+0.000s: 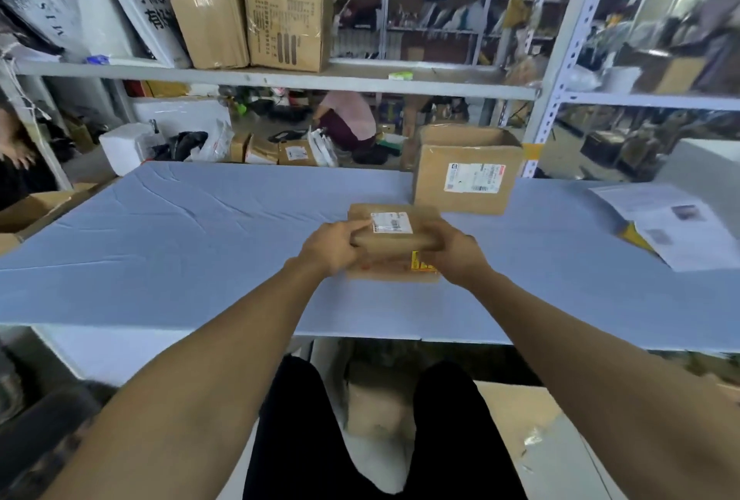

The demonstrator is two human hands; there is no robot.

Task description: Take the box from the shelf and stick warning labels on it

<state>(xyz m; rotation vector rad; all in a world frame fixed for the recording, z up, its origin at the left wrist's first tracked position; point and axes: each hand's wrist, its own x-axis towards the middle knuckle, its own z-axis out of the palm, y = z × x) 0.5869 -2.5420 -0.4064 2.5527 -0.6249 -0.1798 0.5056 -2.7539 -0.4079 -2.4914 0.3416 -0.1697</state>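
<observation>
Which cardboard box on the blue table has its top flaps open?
The larger box at the table's far edge; the small flat box held between both hands is closed.

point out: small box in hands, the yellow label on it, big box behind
small box (394, 241), head view, top face below the white label
yellow label (421, 261), head view, its visible part on the front face
big box (466, 183), head view, front face
</observation>
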